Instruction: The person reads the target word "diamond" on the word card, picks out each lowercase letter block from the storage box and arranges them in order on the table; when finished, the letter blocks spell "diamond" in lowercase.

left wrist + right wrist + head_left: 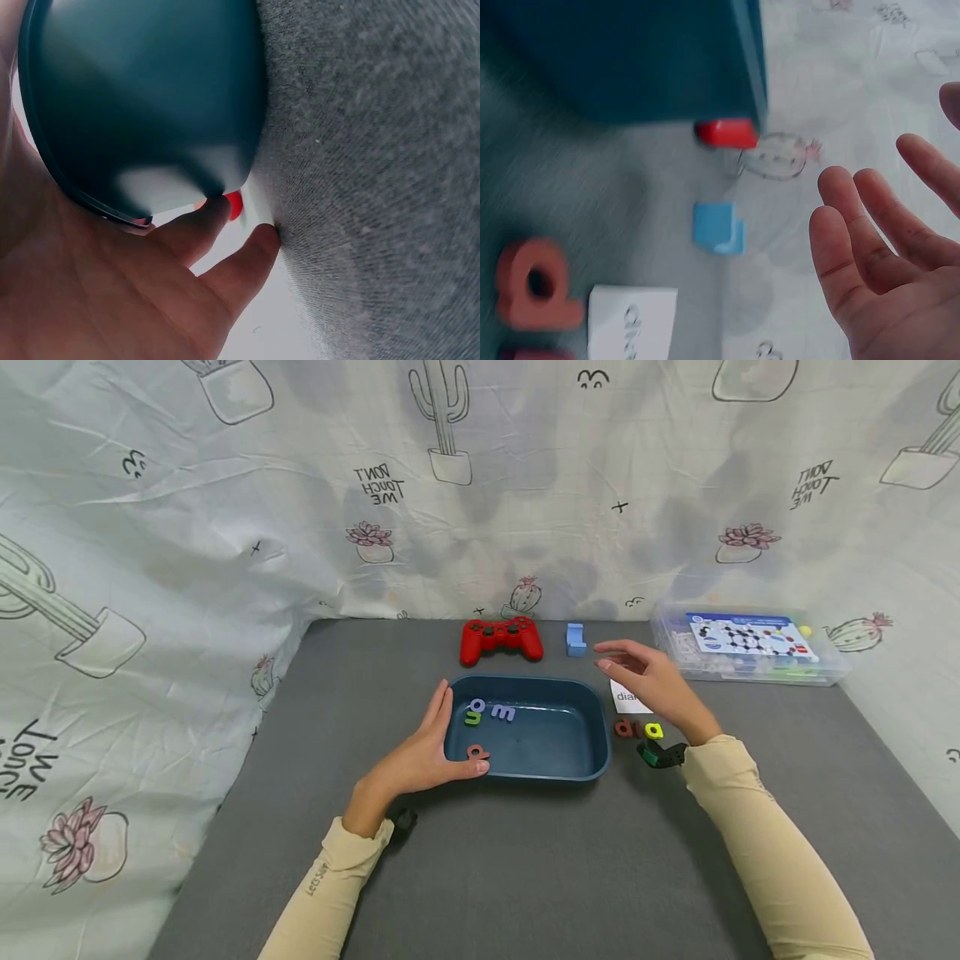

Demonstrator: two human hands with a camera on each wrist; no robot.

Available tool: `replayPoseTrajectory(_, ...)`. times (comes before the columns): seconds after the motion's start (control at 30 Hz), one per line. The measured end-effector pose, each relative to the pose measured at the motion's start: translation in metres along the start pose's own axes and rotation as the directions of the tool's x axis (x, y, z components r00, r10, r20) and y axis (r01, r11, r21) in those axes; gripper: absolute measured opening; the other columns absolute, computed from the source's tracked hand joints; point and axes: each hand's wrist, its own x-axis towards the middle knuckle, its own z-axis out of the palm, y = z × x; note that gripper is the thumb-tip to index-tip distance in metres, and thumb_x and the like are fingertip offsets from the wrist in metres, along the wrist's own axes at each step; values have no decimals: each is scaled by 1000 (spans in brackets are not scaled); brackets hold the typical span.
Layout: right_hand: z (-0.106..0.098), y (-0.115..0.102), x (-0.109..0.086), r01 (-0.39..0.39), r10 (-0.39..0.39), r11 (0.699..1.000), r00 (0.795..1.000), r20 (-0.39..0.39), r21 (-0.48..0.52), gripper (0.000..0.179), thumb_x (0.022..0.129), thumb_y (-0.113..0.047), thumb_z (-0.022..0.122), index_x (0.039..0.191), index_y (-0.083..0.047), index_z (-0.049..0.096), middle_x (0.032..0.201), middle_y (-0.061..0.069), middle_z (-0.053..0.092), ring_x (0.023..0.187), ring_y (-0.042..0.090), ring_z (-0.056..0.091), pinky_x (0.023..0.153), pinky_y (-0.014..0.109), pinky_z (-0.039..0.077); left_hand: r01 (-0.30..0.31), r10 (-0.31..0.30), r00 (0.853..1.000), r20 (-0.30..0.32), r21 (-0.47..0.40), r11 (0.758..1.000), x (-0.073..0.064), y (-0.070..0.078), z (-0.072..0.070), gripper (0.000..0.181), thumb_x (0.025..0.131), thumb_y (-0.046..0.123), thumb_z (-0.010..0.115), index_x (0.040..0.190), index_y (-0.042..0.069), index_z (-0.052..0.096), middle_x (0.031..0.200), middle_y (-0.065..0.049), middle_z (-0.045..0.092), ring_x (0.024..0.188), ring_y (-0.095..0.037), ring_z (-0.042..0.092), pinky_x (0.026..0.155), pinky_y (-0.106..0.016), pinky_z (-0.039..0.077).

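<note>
My left hand (427, 753) holds the left end of a dark blue plastic basin (536, 768), thumb on the near rim and fingers along the side wall. In the basin lie a purple letter m (503, 712), a purple ring-shaped letter (477, 704), a green letter (472, 719) and a reddish letter (476, 751). My right hand (651, 681) hovers empty, fingers relaxed, over a white word card (630, 698) that it partly covers. Beside the card are a brown-red letter (540, 285), a dark red letter (638, 728) and a yellow letter (653, 730).
A red game controller (501, 641) lies behind the basin, with a small light blue holder (575, 640) to its right. At the back right stands a clear plastic box (750, 647) with a printed label. A patterned cloth hangs behind the grey table (540, 877).
</note>
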Motion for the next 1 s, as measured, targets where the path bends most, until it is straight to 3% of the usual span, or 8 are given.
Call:
replayPoseTrajectory(0.53, 26, -29, 30, 61, -67, 990, 997, 46, 129, 45, 110, -27, 64, 149, -7, 61, 148, 14, 61, 130, 32, 62, 111, 56, 47, 8, -8, 1000, -2, 4, 1000, 0, 2, 1, 134, 85, 69, 79, 172, 22, -12, 176, 9, -23, 162, -29, 10, 121, -62, 30)
replayPoseTrajectory(1.0, 58, -40, 45, 105, -130, 975, 984, 122, 198, 45, 108, -20, 65, 150, -3, 59, 147, 18, 60, 129, 36, 62, 107, 53, 51, 27, -27, 1000, 1, 16, 1000, 1, 7, 1, 131, 88, 59, 81, 172, 20, -11, 176, 5, -22, 163, -33, 6, 121, -65, 28)
